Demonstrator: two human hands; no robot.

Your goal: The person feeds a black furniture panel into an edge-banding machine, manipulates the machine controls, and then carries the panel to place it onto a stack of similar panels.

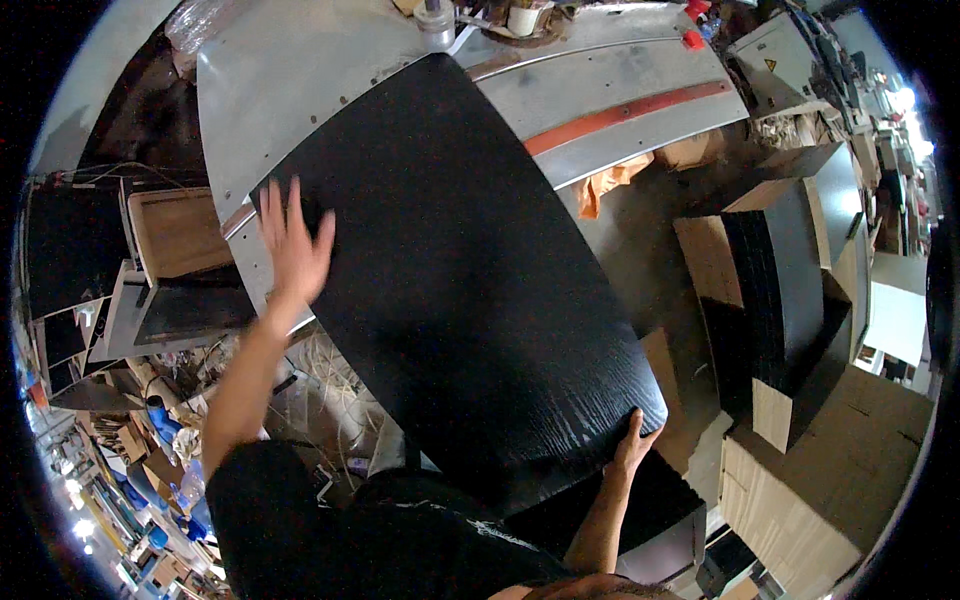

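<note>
A large black panel [450, 240] with a faint wood-grain sheen stretches from my body up to the grey metal machine table [270, 90]. Its far end rests on that table, while the near end reaches out past the table's edge. My left hand [295, 245] is at the panel's left edge, fingers spread, slightly blurred; whether it touches the surface I cannot tell. At the near right corner my right hand [633, 440] grips the panel, thumb on top and the other fingers hidden below.
Under my right forearm is a stack of black boards [650, 510]. More black panels [765, 290] stand at the right, near a cardboard-coloured box [790, 500]. A red strip [630, 115] runs along the metal table. Tangled strips [345, 385] lie on the floor at left.
</note>
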